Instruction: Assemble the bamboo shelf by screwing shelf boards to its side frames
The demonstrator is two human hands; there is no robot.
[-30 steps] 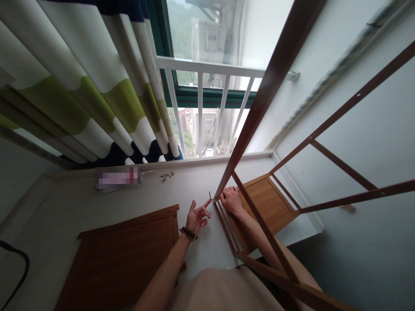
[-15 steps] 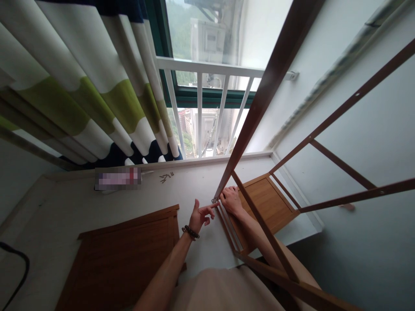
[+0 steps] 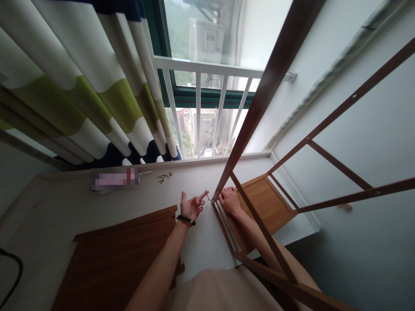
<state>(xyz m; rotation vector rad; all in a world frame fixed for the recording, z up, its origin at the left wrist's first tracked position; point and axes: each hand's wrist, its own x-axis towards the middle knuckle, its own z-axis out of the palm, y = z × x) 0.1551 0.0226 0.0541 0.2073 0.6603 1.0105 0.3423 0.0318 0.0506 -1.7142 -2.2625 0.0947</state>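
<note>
A brown wooden rack frame stands over a slatted wooden shelf panel (image 3: pixel 269 196). At the foot of its long post (image 3: pixel 256 116), a small bent hex key (image 3: pixel 209 197) sticks out to the left. My left hand (image 3: pixel 192 208), with a beaded bracelet on the wrist, is open with fingers apart; its index fingertip touches the hex key's free end. My right hand (image 3: pixel 229 201) is closed over the shelf's corner beside the post, its fingertips partly hidden. The bolt under the key cannot be made out.
Several small screws (image 3: pixel 164 177) lie on the white ledge near a blurred package (image 3: pixel 115 179). Another brown wooden panel (image 3: pixel 123 255) lies at the left. A striped curtain (image 3: pixel 81 95) and white railing (image 3: pixel 210 65) are behind. The rack's other legs (image 3: pixel 343 103) reach right towards the wall.
My left hand has moved left and slightly up, and the hex key's arm now points left, swung away from the post. My right hand keeps its place on the shelf.
</note>
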